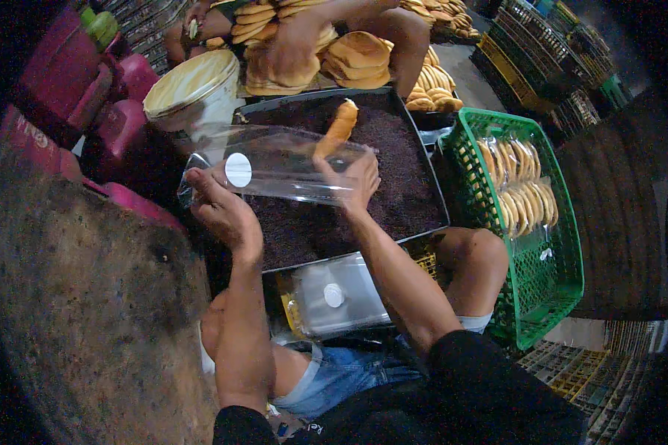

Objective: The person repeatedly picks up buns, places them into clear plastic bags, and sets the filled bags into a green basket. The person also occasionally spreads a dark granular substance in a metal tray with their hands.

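A long clear plastic bag [282, 167] with a round white label is stretched sideways between my hands, over a tray of dark crumb-like bits [304, 233]. My left hand [223, 211] pinches the bag's left end, thumb on top, beside the label. At its right end, my right hand [356, 178] is closed on the plastic; some of its fingers are hidden. A long golden-brown bread roll [340, 127] lies just beyond the right thumb, its near end partly behind the bag. On my lap, below the tray, rests a stack of similar clear bags [349, 304].
To the right stands a green crate [523, 289] holding bagged flat breads [527, 208]. Another person's hand [289, 59] is over stacked round breads [356, 59] beyond the tray. A smeared white bucket [193, 89] and pink plastic chairs [126, 133] are at left.
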Available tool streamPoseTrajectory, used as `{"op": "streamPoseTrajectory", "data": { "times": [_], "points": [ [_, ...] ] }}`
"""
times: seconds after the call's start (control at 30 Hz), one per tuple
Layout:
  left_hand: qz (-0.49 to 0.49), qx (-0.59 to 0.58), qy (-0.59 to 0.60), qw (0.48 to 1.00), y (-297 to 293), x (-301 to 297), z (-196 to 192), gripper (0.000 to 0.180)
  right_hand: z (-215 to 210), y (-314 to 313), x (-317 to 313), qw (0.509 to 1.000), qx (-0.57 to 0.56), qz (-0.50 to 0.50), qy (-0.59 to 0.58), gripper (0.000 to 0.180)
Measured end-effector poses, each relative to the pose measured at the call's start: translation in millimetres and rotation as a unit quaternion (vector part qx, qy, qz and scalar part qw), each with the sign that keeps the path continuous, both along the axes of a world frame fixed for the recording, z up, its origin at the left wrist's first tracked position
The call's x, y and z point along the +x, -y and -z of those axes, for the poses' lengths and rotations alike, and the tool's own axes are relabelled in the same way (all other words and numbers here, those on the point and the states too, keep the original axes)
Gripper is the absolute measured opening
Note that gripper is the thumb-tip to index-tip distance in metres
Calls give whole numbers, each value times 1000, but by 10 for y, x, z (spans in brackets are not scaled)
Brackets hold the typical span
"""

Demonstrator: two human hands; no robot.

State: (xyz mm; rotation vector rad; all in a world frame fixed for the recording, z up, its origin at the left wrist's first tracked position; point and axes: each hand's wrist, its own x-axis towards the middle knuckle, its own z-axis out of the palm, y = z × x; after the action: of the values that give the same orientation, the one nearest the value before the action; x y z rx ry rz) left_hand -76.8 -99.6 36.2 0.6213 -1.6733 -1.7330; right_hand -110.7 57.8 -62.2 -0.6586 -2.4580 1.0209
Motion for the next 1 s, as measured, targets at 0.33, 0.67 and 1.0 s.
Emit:
{"op": "streamPoseTrajectory", "data": {
  "times": [0.33, 0.67, 1.0],
  "points": [
    [0, 120, -148, 982, 327, 1, 176, 64, -274, -394, -331, 980, 68, -49, 182, 51],
    [70, 198, -29, 977, -162, 31, 515, 67, 132, -1400, 832, 962, 129, -225, 84, 29],
    [204, 137, -10, 969, -528, 163, 842, 71, -1197, -1931, 1352, 889, -407, -206, 22, 45]
  ]
}}
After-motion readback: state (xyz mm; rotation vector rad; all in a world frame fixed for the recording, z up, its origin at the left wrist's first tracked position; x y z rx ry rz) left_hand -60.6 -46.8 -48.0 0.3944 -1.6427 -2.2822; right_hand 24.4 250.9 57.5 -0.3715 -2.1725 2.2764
